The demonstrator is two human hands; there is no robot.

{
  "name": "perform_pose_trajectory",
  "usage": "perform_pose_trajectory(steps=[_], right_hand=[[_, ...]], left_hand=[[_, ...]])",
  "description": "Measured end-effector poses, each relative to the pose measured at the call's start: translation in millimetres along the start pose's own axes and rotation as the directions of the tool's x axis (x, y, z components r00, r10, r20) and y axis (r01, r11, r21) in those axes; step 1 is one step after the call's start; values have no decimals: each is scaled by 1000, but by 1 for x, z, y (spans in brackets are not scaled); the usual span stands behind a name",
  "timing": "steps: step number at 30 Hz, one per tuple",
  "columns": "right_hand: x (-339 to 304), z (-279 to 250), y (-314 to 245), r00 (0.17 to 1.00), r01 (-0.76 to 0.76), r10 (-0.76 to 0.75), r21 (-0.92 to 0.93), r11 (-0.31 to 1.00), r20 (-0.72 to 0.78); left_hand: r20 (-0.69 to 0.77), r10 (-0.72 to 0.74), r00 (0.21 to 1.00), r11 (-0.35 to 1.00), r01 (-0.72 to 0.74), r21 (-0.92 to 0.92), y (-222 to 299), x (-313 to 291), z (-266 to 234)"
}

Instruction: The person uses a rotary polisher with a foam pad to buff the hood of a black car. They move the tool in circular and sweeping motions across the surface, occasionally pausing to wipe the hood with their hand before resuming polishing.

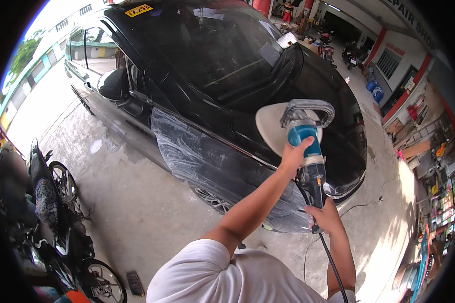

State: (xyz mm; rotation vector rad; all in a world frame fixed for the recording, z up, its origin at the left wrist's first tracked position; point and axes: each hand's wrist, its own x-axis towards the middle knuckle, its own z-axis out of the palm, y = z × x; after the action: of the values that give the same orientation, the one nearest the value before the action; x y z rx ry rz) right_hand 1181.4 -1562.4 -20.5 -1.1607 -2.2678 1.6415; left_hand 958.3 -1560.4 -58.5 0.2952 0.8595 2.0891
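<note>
A blue-and-black car polisher (303, 133) is held in both my hands, with its wide white pad (269, 127) tilted over the black car's hood (322, 81). Whether the pad touches the paint I cannot tell. My left hand (293, 157) is closed around the blue body, below the grey loop handle (313, 104). Farther back, my right hand (326, 217) grips the black rear handle, where a black power cord (331, 262) trails down. Streaky whitish residue covers the car's front fender (187, 146), nearest to me.
A parked motorcycle (60, 217) stands at the left. At the right, cluttered shelves (435, 187) line the wall. A white container (287, 40) rests near the windshield's far side. More cord (361, 205) lies on the concrete floor (131, 207).
</note>
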Motion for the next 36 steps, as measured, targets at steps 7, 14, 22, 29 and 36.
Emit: perform_pose_trajectory(steps=[7, 14, 22, 29, 36], right_hand=[[-9, 20, -17, 996, -49, 63, -210, 977, 60], [-56, -52, 26, 994, -92, 84, -126, 988, -67], [-97, -133, 85, 933, -172, 226, 201, 964, -282], [-90, -146, 99, 913, -169, 264, 300, 939, -311], [-57, -80, 55, 975, -119, 133, 90, 989, -179]], left_hand=[[-73, 45, 996, 998, -47, -31, 34, -34, -27], [76, -116, 990, 990, 122, -72, -73, -28, 49], [288, -438, 852, 895, 444, 47, -207, -10, 155], [307, -480, 822, 873, 482, 76, -230, 3, 173], [142, -267, 953, 963, 258, 78, -125, -1, 85]])
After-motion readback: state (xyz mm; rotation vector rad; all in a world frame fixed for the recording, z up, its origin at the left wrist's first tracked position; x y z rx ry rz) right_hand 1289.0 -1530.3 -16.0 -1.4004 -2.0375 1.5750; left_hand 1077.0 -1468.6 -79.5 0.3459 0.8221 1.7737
